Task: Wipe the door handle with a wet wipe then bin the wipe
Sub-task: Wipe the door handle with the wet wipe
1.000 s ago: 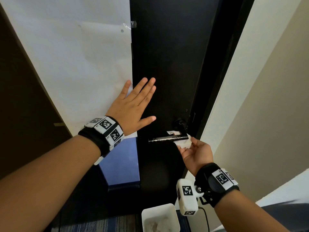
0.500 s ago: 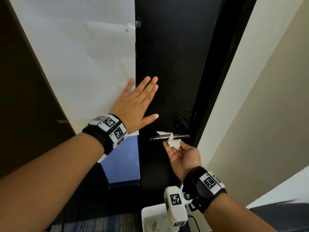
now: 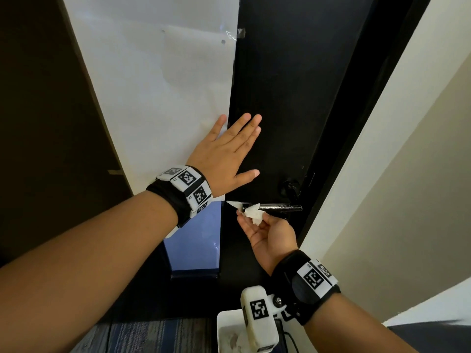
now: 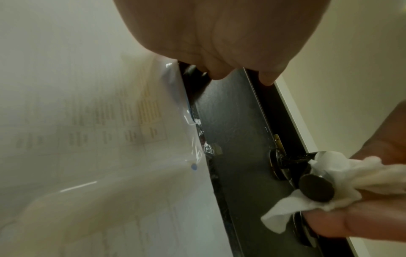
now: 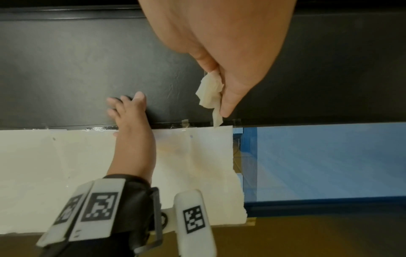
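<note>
A black door (image 3: pixel 285 103) carries a dark metal lever handle (image 3: pixel 277 207) that sticks out leftwards from its round base (image 3: pixel 290 187). My right hand (image 3: pixel 265 228), palm up below the lever, pinches a crumpled white wet wipe (image 3: pixel 251 213) wrapped around the lever's free end (image 4: pixel 316 188). The wipe (image 4: pixel 329 175) covers the bar behind its round end cap, and a loose corner hangs down. My left hand (image 3: pixel 229 154) lies flat with straight fingers on the door, above and left of the handle. A white bin (image 3: pixel 229 332) stands on the floor below, half hidden by my right wrist.
A large white paper sheet (image 3: pixel 163 93) is taped over the panel left of the door, with a blue pane (image 3: pixel 193 240) under it. A cream wall (image 3: pixel 397 159) rises right of the dark door frame. Blue-grey carpet (image 3: pixel 158 335) covers the floor.
My right hand has slid the wipe leftwards along the lever, from near the round base out to the free end. My left hand has stayed flat on the door.
</note>
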### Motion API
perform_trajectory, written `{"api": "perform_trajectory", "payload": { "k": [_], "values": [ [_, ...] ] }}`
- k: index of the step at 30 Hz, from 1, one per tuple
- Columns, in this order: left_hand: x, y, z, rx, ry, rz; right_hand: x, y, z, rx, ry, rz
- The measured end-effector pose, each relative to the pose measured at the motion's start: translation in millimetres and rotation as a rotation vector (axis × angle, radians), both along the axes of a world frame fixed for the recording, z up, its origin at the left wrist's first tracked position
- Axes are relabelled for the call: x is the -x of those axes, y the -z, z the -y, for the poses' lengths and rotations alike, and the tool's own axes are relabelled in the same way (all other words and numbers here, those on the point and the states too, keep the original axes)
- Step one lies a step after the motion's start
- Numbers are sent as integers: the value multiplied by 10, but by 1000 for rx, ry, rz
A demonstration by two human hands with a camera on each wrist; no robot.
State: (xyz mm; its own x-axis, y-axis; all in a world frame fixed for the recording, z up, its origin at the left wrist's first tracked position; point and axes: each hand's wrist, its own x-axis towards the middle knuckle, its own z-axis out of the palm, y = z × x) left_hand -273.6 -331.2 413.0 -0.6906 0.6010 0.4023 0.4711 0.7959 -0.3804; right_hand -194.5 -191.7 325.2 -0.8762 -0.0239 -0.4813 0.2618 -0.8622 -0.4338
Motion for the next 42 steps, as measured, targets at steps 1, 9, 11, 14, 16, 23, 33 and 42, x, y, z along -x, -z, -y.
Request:
{"api": "perform_trajectory", "payload": {
  "k": [1, 9, 11, 14, 16, 23, 33, 42],
  "values": [
    [-4, -4, 1, -1, -1, 3, -5, -26, 27, -5, -6, 12],
    [-67, -111, -31, 1, -13, 37, -138, -274, 95, -78, -137, -17],
    [-89, -149, -33, 4, -16, 50, -181, -340, 51, -109, -185, -46],
    [-109, -196, -23, 4, -18, 74, -189, -488, -126, -199, -162, -113],
    [-124, -227, -15, -2, -14, 100, -133, -605, -281, -490, -76, -213],
    [-153, -274, -35, -7, -19, 140, 28, -377, -743, -2194, -41, -624],
    [-120, -255, -34, 10, -23, 124, 17, 63, -324, -2392, -210, -785],
    [-127, -243, -39, -3, -23, 118, 60, 92, 18, -2586, -318, -987]
  ]
}}
